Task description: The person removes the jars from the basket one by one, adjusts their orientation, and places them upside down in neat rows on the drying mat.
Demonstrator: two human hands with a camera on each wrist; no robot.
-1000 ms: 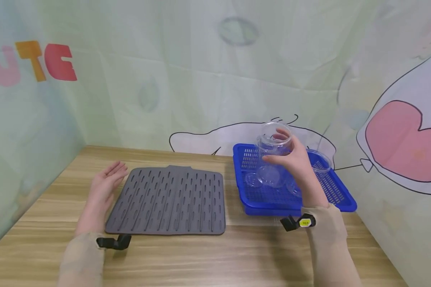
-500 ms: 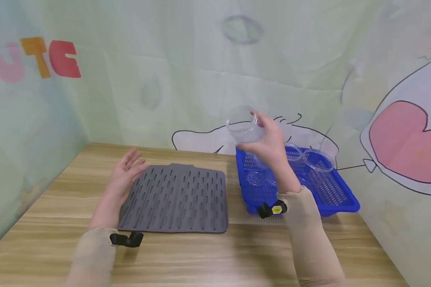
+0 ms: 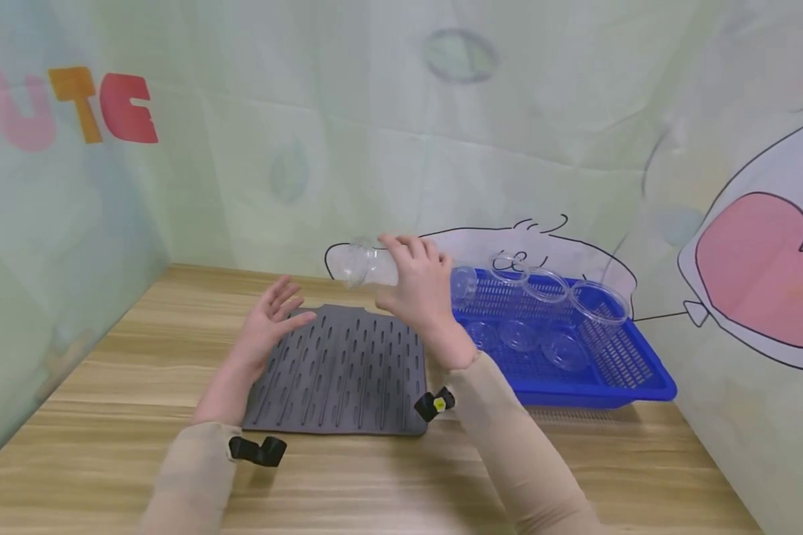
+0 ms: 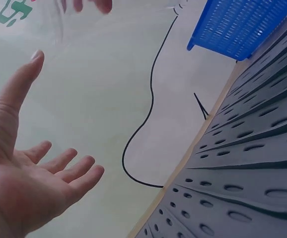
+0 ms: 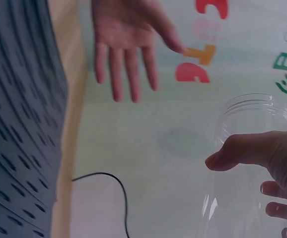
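Note:
A clear, see-through jar [image 3: 375,266] is raised above the far edge of the grey slotted drying mat [image 3: 348,371]. My right hand [image 3: 423,290] grips it round the body. It lies nearly sideways, its threaded mouth pointing left and its base towards the basket. In the right wrist view, the thumb crosses the jar [image 5: 255,111] below its ridged neck. My left hand [image 3: 264,327] is held over the mat's left side, fingers spread and palm turned inward, touching nothing. The left wrist view shows those fingers [image 4: 86,173] with nothing between them.
At the right stands a blue plastic basket [image 3: 575,394] with three more clear jars upright inside, their rims [image 3: 598,303] above its edge. The wooden table [image 3: 348,483] meets a printed cloth backdrop [image 3: 254,163] behind and at the sides.
My right hand has lifted the jar out of the basket and carried it left, tipping it from upright to nearly sideways. My left hand has moved right, over the mat.

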